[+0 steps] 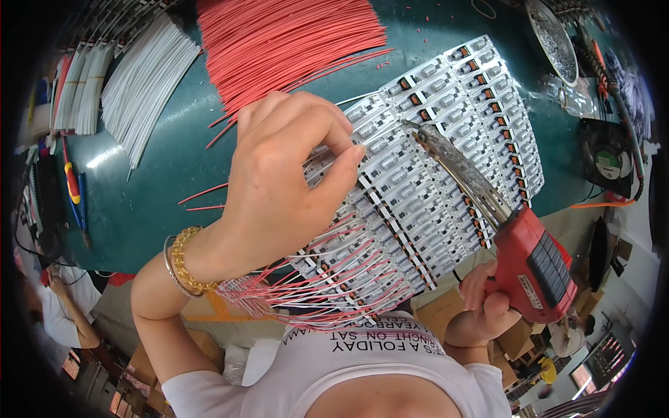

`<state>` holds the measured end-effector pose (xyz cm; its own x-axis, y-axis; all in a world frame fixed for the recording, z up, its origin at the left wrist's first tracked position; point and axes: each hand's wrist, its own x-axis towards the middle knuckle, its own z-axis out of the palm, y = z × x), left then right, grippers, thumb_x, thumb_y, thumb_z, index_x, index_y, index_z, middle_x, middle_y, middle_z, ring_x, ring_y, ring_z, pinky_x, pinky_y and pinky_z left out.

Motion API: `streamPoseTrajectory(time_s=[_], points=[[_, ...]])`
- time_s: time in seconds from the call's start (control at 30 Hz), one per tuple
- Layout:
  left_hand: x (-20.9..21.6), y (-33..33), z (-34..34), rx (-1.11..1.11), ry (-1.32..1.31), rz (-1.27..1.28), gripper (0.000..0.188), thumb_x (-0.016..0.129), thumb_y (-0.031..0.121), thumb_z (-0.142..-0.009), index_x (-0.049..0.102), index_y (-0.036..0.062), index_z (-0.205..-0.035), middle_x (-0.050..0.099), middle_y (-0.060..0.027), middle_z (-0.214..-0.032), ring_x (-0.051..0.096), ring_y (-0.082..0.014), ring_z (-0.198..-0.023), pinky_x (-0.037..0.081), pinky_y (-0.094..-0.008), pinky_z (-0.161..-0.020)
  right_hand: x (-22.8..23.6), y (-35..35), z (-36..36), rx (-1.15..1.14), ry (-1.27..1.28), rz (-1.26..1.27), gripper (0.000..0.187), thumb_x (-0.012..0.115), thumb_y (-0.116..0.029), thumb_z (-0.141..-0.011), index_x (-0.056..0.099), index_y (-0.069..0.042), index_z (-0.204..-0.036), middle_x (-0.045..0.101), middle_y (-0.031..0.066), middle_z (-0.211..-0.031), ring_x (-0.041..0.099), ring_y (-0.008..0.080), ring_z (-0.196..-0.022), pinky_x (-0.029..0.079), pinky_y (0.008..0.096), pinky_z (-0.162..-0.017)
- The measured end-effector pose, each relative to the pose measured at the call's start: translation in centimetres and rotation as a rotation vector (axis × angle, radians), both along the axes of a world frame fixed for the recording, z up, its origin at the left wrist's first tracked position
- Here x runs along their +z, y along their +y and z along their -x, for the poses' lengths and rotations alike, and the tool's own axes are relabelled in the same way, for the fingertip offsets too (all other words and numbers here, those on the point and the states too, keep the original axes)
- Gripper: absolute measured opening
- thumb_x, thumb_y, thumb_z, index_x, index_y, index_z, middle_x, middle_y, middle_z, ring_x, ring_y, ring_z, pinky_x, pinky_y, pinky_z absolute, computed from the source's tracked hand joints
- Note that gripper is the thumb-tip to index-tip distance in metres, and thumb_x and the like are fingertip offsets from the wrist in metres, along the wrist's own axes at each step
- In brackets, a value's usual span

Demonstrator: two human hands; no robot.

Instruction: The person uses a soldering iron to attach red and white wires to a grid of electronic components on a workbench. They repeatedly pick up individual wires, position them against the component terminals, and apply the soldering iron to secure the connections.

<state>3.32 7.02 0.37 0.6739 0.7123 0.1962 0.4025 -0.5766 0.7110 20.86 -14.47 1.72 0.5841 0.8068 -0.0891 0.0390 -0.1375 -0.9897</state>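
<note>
My left hand [282, 164] is over the left part of a large panel of small circuit boards [432, 160]. Its thumb and forefinger are drawn together near the boards, and whatever is between them is too small to make out. My right hand [488, 299] grips the red handle of a soldering gun [533, 272]. The long metal nose of the gun slants up and left over the panel, its tip just right of my left fingers. Red and white wires [348, 279] hang in a row from the panel's near left side.
A thick pile of red wires [286, 42] lies at the back, with white wires [150, 80] left of it. Red-yellow handled pliers [72, 182] lie at the left edge. A metal dish [554, 42] and a small black fan [608, 159] stand at the right.
</note>
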Motion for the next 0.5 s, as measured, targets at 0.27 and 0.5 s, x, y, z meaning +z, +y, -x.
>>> streamPoseTrajectory(time_s=[0.27, 0.5], points=[[0.06, -0.01, -0.03, 0.002, 0.001, -0.014, 0.009, 0.066, 0.002, -0.073, 0.057, 0.0036, -0.073, 0.062, -0.0064, -0.086, 0.055, -0.0203, -0.082, 0.037, -0.0320, -0.080, 0.10, -0.12, 0.03, -0.004, 0.030, -0.037, 0.079, 0.061, -0.053, -0.081, 0.042, 0.013, -0.118, 0.044, -0.0017, -0.045, 0.040, 0.0083, -0.035, 0.033, 0.0219, -0.037], [-0.06, 0.27, 0.14, -0.026, -0.013, -0.032, 0.008, 0.067, 0.000, -0.071, 0.059, 0.0019, -0.072, 0.063, -0.0082, -0.084, 0.057, -0.0220, -0.080, 0.040, -0.0322, -0.076, 0.48, 0.00, 0.49, -0.085, 0.033, -0.017, 0.081, 0.062, -0.055, -0.079, 0.042, 0.012, -0.119, 0.044, -0.0011, -0.045, 0.040, 0.0086, -0.035, 0.034, 0.0223, -0.037]])
